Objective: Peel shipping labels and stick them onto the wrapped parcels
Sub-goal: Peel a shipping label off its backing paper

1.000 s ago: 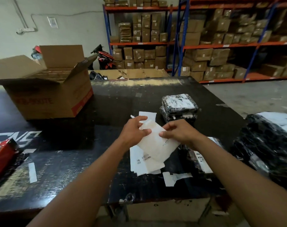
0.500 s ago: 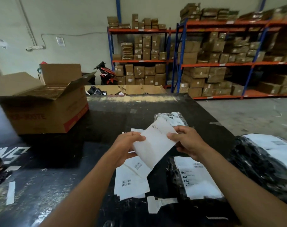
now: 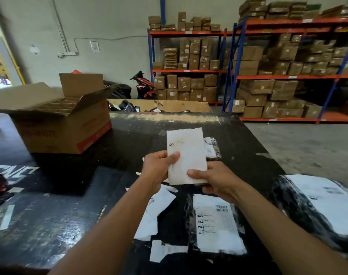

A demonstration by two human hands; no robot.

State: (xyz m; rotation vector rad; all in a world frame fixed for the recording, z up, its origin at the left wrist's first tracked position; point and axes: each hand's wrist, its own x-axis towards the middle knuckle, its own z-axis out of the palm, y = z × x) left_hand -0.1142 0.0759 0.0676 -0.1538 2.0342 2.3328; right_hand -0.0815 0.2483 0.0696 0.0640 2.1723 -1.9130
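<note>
Black table (image 3: 60, 225): open box (image 3: 66, 132) far left, parcel (image 3: 214, 225) under your wrists. Your left hand (image 3: 157, 169) and right hand (image 3: 218, 179) both pinch label (image 3: 186, 155); it half hides far parcel (image 3: 212, 148).

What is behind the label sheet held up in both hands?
Past the right edge of the label sheet, a wrapped parcel shows, lying on the black table. The sheet covers the rest of it.
</note>
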